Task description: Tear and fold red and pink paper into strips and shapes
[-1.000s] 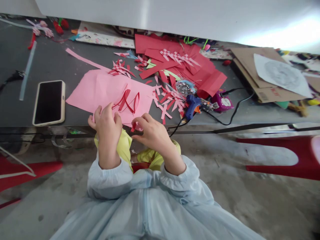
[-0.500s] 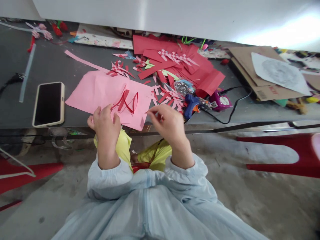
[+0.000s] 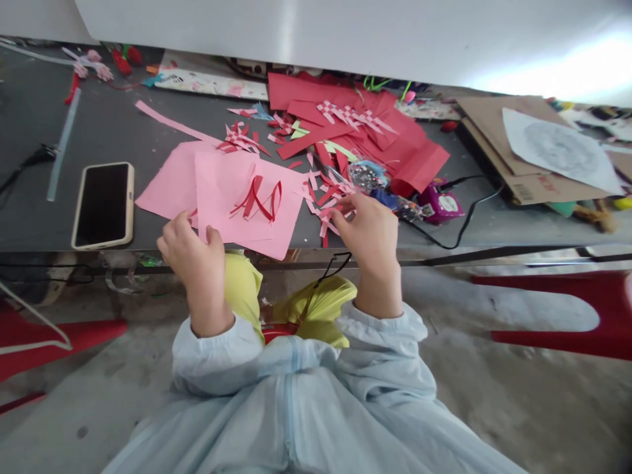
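My left hand (image 3: 191, 253) rests at the near left edge of the pink paper sheets (image 3: 217, 178), fingers loosely curled and thumb apart. A small red bit shows by its fingertips; whether they touch it, I cannot tell. Thin folded red paper strips (image 3: 254, 197) lie on the top sheet. To the right, my right hand (image 3: 370, 227) is over the near side of a heap of red and pink paper scraps (image 3: 330, 191). Its thumb and forefinger are apart, with scraps just beside the tips; the other fingers are partly hidden.
A phone (image 3: 103, 205) lies at left. Behind are red paper sheets (image 3: 419, 141) with woven checkered pieces (image 3: 345, 113). At right are a purple box with a black cord (image 3: 444, 204), a partly hidden blue tool (image 3: 384, 197) and cardboard (image 3: 486, 131).
My right hand has moved right, from the pink paper's edge to the scraps, and its thumb and forefinger have parted. My left hand has shifted left, uncovering more of the pink sheets.
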Demonstrator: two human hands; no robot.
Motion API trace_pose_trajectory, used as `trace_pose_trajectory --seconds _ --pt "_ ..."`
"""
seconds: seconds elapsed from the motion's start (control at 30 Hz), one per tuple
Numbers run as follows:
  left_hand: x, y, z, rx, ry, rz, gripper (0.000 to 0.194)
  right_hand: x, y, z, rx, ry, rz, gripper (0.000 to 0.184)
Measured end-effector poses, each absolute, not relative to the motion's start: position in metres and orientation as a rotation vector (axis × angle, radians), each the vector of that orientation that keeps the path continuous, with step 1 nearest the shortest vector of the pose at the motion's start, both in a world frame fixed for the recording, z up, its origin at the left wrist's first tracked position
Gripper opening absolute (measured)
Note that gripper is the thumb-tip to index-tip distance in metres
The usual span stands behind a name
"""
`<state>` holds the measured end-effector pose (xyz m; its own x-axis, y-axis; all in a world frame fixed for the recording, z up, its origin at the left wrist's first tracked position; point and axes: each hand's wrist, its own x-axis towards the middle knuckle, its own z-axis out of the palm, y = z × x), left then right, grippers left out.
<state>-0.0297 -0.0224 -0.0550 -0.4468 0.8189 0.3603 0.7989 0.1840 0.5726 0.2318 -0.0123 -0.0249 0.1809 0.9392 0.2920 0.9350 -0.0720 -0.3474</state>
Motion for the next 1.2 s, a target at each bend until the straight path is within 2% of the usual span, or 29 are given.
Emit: trace_pose_trajectory --seconds 0.1,0.23,0.33,0.47,0.77,1.0,1.2 --pt "-0.032 -0.023 -0.053 1.573 2.391 1.1 0.046 0.219 -0.016 -0.023 -1.878 -1.816 0.057 0.017" --pt "-0.033 -0.021 -0.055 1.474 2.285 1.273 0.045 0.19 -0.018 -0.022 -1.624 -2.042 0.177 0.018" --pt "-0.033 -0.019 -0.06 1.37 2.025 1.419 0.042 0.166 -0.017 -0.022 -1.394 -2.289 0.261 0.023" --pt "-0.031 -0.019 -0.061 1.159 1.743 1.365 0.044 0.141 -0.013 -0.024 -1.175 -2.554 0.331 0.034" --pt "-0.023 -0.026 -0.05 1.081 1.614 1.19 0.039 0.145 0.003 -0.029 -1.241 -2.711 0.281 0.046" --pt "-0.02 -0.026 -0.042 0.952 1.588 1.445 0.042 0.156 0.024 -0.033 -1.404 -2.654 0.24 0.049" --pt "-0.019 -0.028 -0.038 0.931 1.604 1.728 0.039 0.165 0.036 -0.035 -1.508 -2.575 0.189 0.043"
